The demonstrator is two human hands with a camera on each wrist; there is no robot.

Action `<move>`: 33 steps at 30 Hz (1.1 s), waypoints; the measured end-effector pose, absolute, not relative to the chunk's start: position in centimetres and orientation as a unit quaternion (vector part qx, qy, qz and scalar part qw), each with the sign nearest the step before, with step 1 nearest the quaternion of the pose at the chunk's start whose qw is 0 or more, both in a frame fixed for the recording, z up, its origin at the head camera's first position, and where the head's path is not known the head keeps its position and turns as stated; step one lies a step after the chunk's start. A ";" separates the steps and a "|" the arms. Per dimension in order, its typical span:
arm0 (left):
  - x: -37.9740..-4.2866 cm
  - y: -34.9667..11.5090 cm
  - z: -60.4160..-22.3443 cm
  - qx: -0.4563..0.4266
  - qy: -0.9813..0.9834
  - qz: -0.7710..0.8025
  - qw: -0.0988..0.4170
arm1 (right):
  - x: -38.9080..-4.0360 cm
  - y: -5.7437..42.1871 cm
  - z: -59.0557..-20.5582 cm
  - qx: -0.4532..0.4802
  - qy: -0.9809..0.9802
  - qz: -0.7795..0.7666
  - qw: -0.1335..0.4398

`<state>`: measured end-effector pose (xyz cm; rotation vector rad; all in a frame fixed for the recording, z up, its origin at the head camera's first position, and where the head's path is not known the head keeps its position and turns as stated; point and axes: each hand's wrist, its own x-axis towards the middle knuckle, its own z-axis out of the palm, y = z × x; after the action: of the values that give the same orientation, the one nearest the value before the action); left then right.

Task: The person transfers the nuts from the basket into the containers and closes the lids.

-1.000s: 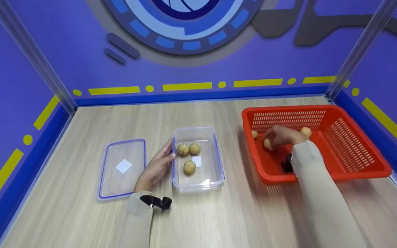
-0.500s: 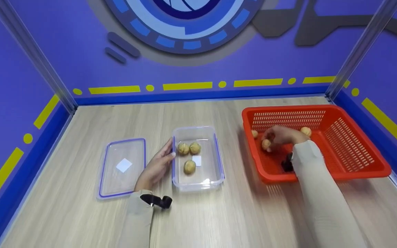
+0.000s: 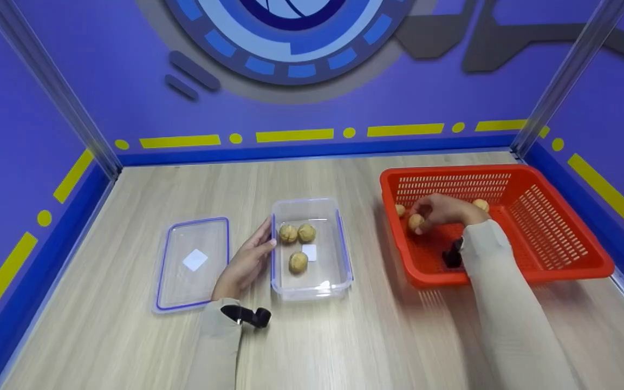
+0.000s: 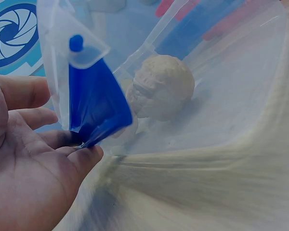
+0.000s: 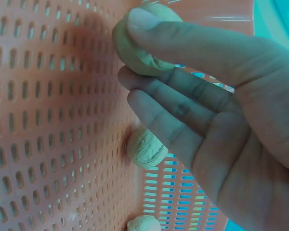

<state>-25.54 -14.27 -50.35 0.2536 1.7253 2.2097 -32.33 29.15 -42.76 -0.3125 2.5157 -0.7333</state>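
My right hand pinches a walnut between thumb and fingers inside the red basket. The right wrist view shows that walnut under the thumb, with the other fingers extended below it. Two more walnuts lie in the basket, one by the left wall and one at the back. My left hand rests against the left side of a clear plastic container, its fingers touching the side. Three walnuts sit in the container.
A clear lid with a purple seal lies on the wooden table, left of the container. Purple printed walls enclose the back and both sides. The basket's rim stands around my right hand.
My right hand has shifted slightly left and lifted a little with the pinched walnut, which shows more clearly now. The left hand and the container have stayed in place.
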 end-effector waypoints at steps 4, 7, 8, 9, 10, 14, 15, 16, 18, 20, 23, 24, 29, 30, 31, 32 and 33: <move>-25.6 -14.2 -50.3 0.089 0.604 0.776 0.162 | -32.4 29.3 -42.8 -0.113 0.922 -0.285 0.236; -25.7 -14.2 -50.4 0.090 0.603 0.776 0.162 | -32.5 29.4 -42.8 -0.114 0.924 -0.290 0.222; -25.7 -14.2 -50.4 0.090 0.602 0.777 0.162 | -32.5 29.4 -42.8 -0.117 0.925 -0.290 0.216; -25.6 -14.2 -50.4 0.091 0.602 0.776 0.161 | -32.5 29.4 -42.7 -0.121 0.926 -0.290 0.211; -25.6 -14.1 -50.4 0.091 0.602 0.776 0.161 | -32.5 29.4 -42.6 -0.124 0.926 -0.291 0.206; -25.7 -14.1 -50.4 0.094 0.603 0.775 0.161 | -32.4 29.5 -42.4 -0.133 0.925 -0.300 0.191; -25.7 -14.1 -50.4 0.095 0.603 0.775 0.162 | -32.4 29.5 -42.3 -0.134 0.924 -0.304 0.188; -25.7 -14.1 -50.4 0.097 0.604 0.775 0.162 | -32.4 29.5 -42.2 -0.139 0.923 -0.310 0.183; -25.7 -14.2 -50.5 0.099 0.603 0.775 0.163 | -32.3 29.5 -42.1 -0.144 0.922 -0.316 0.172; -25.8 -14.2 -50.5 0.102 0.603 0.774 0.163 | -32.3 29.4 -41.8 -0.145 0.922 -0.320 0.162; -25.8 -14.2 -50.5 0.099 0.605 0.774 0.162 | -32.2 29.3 -41.5 -0.137 0.921 -0.329 0.156; -25.7 -14.2 -50.5 0.099 0.605 0.773 0.161 | -32.2 29.3 -41.4 -0.133 0.921 -0.332 0.156; -25.6 -14.2 -50.4 0.088 0.605 0.775 0.161 | -32.2 29.2 -40.9 -0.129 0.917 -0.349 0.144; -25.6 -14.2 -50.4 0.086 0.605 0.775 0.161 | -32.2 29.2 -40.8 -0.129 0.917 -0.349 0.141; -25.6 -14.2 -50.4 0.083 0.605 0.775 0.161 | -32.1 29.2 -40.7 -0.131 0.917 -0.350 0.138; -25.6 -14.2 -50.4 0.085 0.606 0.774 0.161 | -32.1 29.1 -40.5 -0.133 0.916 -0.353 0.138; -25.6 -14.2 -50.5 0.086 0.606 0.774 0.160 | -32.0 29.1 -40.4 -0.134 0.915 -0.354 0.137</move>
<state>-25.60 -14.21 -50.45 0.2448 1.7320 2.2117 -32.05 29.08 -40.41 -0.3890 2.6493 -1.0254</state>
